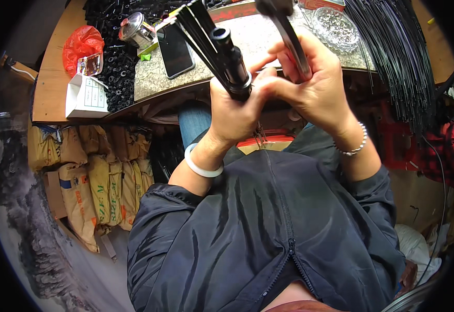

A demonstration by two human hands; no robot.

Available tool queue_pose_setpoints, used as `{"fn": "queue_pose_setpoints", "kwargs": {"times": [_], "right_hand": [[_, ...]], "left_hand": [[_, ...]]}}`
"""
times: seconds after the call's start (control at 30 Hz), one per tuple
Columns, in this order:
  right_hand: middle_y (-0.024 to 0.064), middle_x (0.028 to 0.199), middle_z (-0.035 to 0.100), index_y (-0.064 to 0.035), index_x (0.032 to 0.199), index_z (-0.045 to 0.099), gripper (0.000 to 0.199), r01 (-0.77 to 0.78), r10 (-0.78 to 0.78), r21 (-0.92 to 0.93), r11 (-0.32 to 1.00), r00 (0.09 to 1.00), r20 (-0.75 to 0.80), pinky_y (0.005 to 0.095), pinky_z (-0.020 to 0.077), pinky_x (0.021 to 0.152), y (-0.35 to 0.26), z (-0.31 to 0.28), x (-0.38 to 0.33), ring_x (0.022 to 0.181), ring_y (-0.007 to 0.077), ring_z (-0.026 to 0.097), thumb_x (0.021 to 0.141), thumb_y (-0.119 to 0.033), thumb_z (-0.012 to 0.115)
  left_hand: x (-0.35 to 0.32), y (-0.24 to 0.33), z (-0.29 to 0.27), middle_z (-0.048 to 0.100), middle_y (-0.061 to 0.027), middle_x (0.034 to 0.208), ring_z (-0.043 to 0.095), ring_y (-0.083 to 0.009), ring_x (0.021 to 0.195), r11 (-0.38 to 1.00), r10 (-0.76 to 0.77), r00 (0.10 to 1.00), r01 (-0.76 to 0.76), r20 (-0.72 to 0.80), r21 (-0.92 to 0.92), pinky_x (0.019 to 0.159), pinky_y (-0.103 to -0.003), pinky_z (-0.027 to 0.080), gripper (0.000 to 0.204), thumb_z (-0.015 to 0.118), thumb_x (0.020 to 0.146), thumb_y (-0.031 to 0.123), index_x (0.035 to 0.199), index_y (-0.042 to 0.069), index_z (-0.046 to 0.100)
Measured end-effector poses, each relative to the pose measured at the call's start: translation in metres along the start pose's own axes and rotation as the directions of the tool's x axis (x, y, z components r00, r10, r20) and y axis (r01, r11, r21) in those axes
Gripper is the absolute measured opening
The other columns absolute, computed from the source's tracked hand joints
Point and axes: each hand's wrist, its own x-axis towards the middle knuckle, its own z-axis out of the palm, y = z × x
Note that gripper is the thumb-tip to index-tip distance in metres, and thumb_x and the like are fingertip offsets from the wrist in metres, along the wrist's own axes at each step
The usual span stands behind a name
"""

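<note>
- Left hand (232,112) is wrapped tight around a black tubular hub with a metal ring at its lower end (230,60). A fan of thin black rods comes off the hub toward the upper left.
- The tube's long axis runs diagonally, open end up-left toward the worktop (261,34), lower end buried in the left palm.
- Right hand (312,83) sits just right of it, fingers (284,60) pinched shut on a flat dark metal strip (289,31) that sticks up and away.
- The two hands touch at the thumbs, so strip and hub are right beside each other, with the left hand closer to the hub.
- On the worktop beyond: a dark smartphone (175,49), a clear glass dish (335,26), a red plastic bag (81,44) and a bundle of long black rods (398,47) on the right.
</note>
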Motion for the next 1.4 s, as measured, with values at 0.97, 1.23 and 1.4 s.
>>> {"fn": "queue_pose_setpoints", "kwargs": {"times": [0.97, 1.23, 1.4], "right_hand": [[0.0031, 0.052, 0.048, -0.0026, 0.078, 0.046, 0.030, -0.593, 0.693, -0.398, 0.700, 0.429, 0.580, 0.0253, 0.0381, 0.043, -0.057, -0.059, 0.002, 0.044, 0.0102, 0.048, 0.094, -0.028, 0.048], [-0.0008, 0.060, 0.050, -0.0020, 0.108, 0.052, 0.026, -0.515, 0.464, -0.120, 0.849, 0.616, 0.637, 0.0188, 0.0366, 0.046, -0.019, -0.044, -0.021, 0.047, 0.0036, 0.042, 0.095, -0.023, 0.044], [-0.0034, 0.055, 0.043, -0.0016, 0.097, 0.052, 0.020, -0.299, 0.402, -0.269, 0.916, 0.694, 0.598, 0.0205, 0.0337, 0.045, -0.023, -0.051, -0.014, 0.048, 0.0039, 0.037, 0.095, -0.021, 0.045]], "left_hand": [[0.010, -0.001, -0.011, 0.055, -0.0006, 0.064, 0.040, -0.0007, 0.045, 0.990, -0.018, 0.991, 0.036, -0.131, 0.139, 0.042, -0.017, 0.032, 0.010, 0.054, 0.082, -0.003, 0.089, -0.005, 0.061], [0.009, 0.007, -0.013, 0.049, 0.0016, 0.061, 0.039, -0.0003, 0.044, 0.997, -0.074, 0.990, 0.076, -0.123, 0.016, 0.038, -0.016, 0.031, 0.013, 0.051, 0.087, 0.005, 0.089, -0.004, 0.060], [0.011, 0.004, -0.016, 0.049, 0.0012, 0.060, 0.039, -0.0003, 0.044, 0.998, -0.036, 0.992, 0.043, -0.123, 0.055, 0.038, -0.015, 0.030, 0.014, 0.052, 0.088, 0.007, 0.088, -0.005, 0.059]]}}
